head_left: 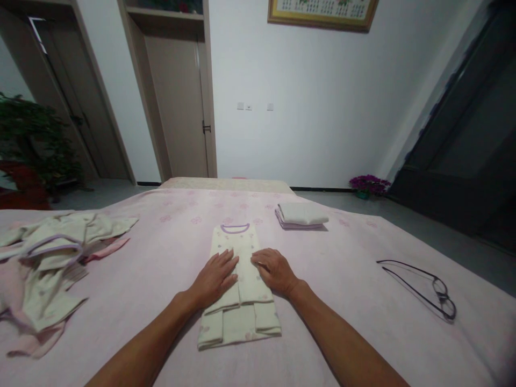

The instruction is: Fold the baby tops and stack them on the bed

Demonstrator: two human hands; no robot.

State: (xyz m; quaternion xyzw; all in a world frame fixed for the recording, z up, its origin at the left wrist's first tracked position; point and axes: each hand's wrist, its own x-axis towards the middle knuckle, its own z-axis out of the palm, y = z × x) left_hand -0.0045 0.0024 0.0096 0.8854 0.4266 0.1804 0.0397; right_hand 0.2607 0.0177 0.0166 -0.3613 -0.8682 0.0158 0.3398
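Note:
A cream child's shirt (246, 279) with small printed motifs and a purple-trimmed neckline lies on the bed in front of me. Its sides and sleeves are folded inward into a narrow strip, neckline pointing away from me. My left hand (219, 274) rests flat on its left half, fingers stretched out and a little apart. At the right edge, my right hand (276, 270) touches the cloth with slightly bent fingers and no fabric visibly gripped. The lower hem shows folded flaps on both sides.
Loose cream and pink clothes (52, 269) are heaped at the left. A folded stack (302, 214) sits beyond the shirt to the right. Black-framed glasses (441, 295) lie on the pink bedsheet (334, 301) at the right, near the bed's edge.

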